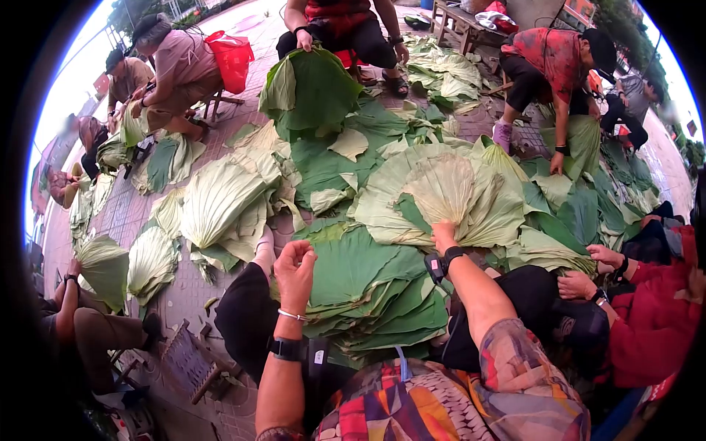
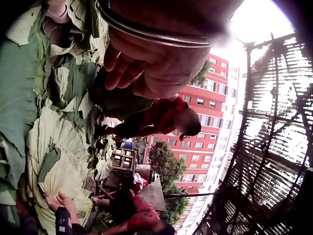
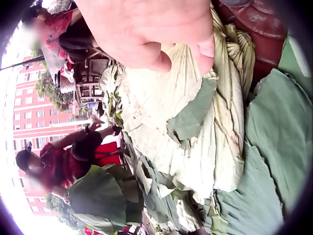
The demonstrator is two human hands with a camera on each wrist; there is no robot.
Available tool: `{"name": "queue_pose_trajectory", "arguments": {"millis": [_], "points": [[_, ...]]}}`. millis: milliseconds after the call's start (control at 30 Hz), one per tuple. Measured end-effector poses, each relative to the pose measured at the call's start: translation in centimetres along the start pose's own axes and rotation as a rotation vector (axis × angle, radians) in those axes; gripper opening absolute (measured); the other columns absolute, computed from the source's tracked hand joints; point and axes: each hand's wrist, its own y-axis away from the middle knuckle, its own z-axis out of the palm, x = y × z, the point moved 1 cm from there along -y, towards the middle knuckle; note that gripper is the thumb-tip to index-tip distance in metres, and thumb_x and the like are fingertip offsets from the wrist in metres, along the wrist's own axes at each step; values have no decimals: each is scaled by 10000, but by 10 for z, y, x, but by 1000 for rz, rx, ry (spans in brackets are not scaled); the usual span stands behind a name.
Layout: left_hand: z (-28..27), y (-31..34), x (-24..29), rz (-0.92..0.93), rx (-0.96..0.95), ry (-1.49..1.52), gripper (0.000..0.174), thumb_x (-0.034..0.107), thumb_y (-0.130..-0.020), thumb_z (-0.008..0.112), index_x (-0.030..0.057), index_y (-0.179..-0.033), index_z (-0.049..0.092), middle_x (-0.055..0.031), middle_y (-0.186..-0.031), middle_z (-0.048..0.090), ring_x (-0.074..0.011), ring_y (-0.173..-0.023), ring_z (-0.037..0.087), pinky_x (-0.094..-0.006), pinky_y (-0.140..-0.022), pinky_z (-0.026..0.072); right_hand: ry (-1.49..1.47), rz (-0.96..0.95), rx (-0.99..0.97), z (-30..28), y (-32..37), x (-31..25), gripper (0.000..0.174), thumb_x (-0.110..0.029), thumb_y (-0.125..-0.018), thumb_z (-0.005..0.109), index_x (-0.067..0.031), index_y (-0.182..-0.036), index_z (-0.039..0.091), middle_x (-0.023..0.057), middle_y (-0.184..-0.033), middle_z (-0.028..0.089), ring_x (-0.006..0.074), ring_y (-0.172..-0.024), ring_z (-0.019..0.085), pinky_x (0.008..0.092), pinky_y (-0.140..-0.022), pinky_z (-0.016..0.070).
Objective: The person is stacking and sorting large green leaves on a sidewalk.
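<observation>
A large pale lotus leaf (image 1: 441, 184) spreads out in front of me, its ribs fanning from the edge nearest me. At that edge my right hand (image 1: 443, 235) pinches the leaf; in the right wrist view, thumb and fingers (image 3: 200, 54) close on its gathered base. A torn green piece (image 3: 193, 115) lies over the pale leaf beside that hand. My left hand (image 1: 296, 278) is raised with nothing in it, fingers loosely bent, at the left of a thick stack of green leaves (image 1: 360, 272). The left wrist view shows its palm (image 2: 161, 68) above the leaves.
More pale leaves (image 1: 220, 202) are heaped to the left. Across from me a person holds up a green leaf (image 1: 316, 92). Several people sit around, one in a red sleeve (image 1: 654, 323) close at my right. A small woven stool (image 1: 193, 360) stands at the lower left.
</observation>
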Motion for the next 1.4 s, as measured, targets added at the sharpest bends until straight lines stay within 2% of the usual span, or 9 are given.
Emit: {"name": "queue_pose_trajectory", "arguments": {"millis": [67, 133, 333, 433, 567, 700, 1100, 1267, 1400], "points": [[-2, -1, -3, -6, 3, -23, 118, 4, -756, 553, -24, -871, 557, -26, -749, 582, -71, -677, 551, -200, -628, 468, 183, -201, -317, 15, 21, 8, 232, -140, -649, 631, 32, -789, 564, 155, -751, 597, 277, -716, 581, 365, -645, 467], [-2, -1, -5, -17, -2, -19, 118, 9, -757, 554, -24, -870, 558, -26, -751, 584, -72, -673, 550, -199, -626, 466, 526, -556, -457, 42, 38, 25, 355, -177, -630, 647, 23, -917, 588, 186, -892, 613, 274, -825, 597, 335, -729, 468], [-3, 0, 0, -8, 12, -40, 117, 8, -760, 551, -27, -871, 558, -28, -749, 587, -67, -669, 550, -194, -616, 461, 919, -781, -1325, 71, 166, 26, 505, -335, -656, 660, -58, -1067, 561, 152, -1020, 586, 290, -962, 549, 385, -832, 424], [-5, -1, -3, -6, 20, 0, 123, 9, -756, 556, -25, -874, 562, -29, -752, 591, -68, -663, 549, -193, -611, 456, 1316, -852, -1392, 66, 199, 36, 515, -358, -651, 663, -91, -1076, 550, 109, -1074, 564, 294, -1014, 509, 451, -835, 396], [-9, 0, -4, -6, -25, -68, 107, -18, -800, 528, -10, -906, 532, -22, -787, 562, -75, -712, 548, -227, -675, 498, 1314, -858, -1338, 68, 192, 53, 494, -354, -632, 665, -96, -1040, 559, 84, -1083, 542, 278, -1036, 481, 472, -825, 389], [-8, 0, -4, 20, 23, -30, 132, 10, -734, 572, -10, -864, 569, -23, -744, 593, -68, -654, 552, -200, -605, 457, 1279, -759, -1311, 69, 186, 58, 473, -335, -634, 651, -97, -1033, 560, 73, -1075, 536, 279, -1033, 476, 466, -825, 393], [-11, 1, -4, 11, 20, -23, 132, 2, -734, 571, -12, -865, 567, -22, -741, 592, -71, -651, 551, -206, -608, 457, 1310, -995, -1327, 71, 188, 63, 431, -299, -685, 559, -60, -1043, 537, 143, -1024, 555, 304, -960, 516, 407, -805, 421], [-12, 2, -2, -6, -53, -64, 111, 7, -806, 538, 0, -917, 532, -15, -796, 559, -72, -718, 544, -221, -678, 493, 1102, -1090, -1263, 71, 191, 55, 251, -190, -779, 446, -24, -948, 529, 204, -776, 575, 389, -757, 543, 453, -666, 432], [-11, 2, -1, 7, -18, -44, 121, 3, -773, 552, -10, -893, 549, -21, -774, 576, -70, -692, 548, -210, -648, 475, 1007, -1145, -1146, 77, 180, 58, 215, -174, -793, 435, -27, -920, 526, 213, -732, 564, 401, -710, 535, 467, -629, 423]]}}
